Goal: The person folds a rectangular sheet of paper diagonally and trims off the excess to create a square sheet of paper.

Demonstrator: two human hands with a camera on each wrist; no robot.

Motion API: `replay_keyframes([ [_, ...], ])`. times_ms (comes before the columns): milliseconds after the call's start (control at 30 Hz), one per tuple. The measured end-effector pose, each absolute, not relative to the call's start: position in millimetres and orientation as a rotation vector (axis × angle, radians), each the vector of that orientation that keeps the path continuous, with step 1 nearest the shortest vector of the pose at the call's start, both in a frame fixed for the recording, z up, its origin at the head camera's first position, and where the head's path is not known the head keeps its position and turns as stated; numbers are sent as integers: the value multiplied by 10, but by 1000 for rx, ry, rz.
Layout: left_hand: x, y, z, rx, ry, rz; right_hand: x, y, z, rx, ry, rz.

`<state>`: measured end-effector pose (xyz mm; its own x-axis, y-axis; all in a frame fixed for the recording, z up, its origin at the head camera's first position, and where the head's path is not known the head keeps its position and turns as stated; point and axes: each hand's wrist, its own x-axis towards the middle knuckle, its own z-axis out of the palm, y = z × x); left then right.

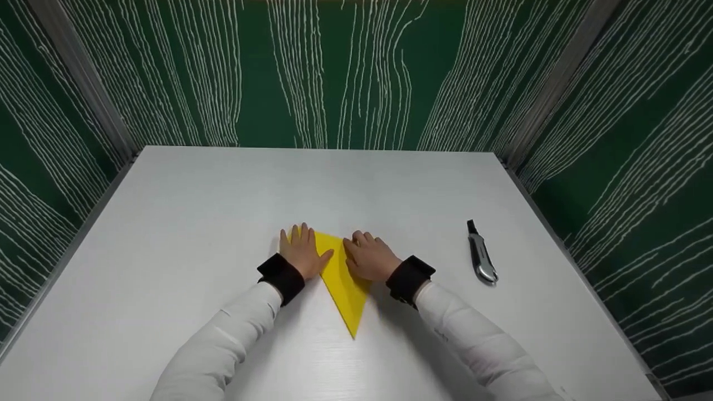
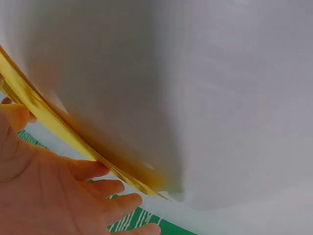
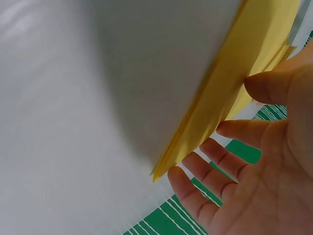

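Observation:
A sheet of yellow paper [image 1: 341, 284], folded into a narrow kite-like shape, lies on the white table with its sharp tip towards the person. On its left part rests my left hand [image 1: 302, 255], fingers spread and thumb reaching in over the paper. My right hand [image 1: 372, 259] presses on the right side, its fingers slightly bent. In the left wrist view the fingers lie along the edge of the layered paper [image 2: 63, 127]. The right wrist view shows the thumb and fingertips against the folded paper [image 3: 222, 85], not wrapped round it. The far edge is partly hidden by the hands.
A grey and black utility knife [image 1: 482, 256] lies on the table [image 1: 223, 189] to the right of the hands. Green panels with white wavy lines [image 1: 356, 78] stand behind the table and at both sides. Black bands [image 1: 411, 278] circle both wrists.

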<state>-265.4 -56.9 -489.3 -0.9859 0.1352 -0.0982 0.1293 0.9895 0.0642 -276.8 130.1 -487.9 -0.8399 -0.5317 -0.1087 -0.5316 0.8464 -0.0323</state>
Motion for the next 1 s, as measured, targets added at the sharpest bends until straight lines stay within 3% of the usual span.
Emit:
replay_keyframes([
  [633,-2931,-551,-5025,344,3018,358,-2717,1413,-4874,-1244,2901,-157],
  [1000,-3010,-491,-5022,290,2969,363,-2684,1504,-4844,-1351,2791,-307],
])
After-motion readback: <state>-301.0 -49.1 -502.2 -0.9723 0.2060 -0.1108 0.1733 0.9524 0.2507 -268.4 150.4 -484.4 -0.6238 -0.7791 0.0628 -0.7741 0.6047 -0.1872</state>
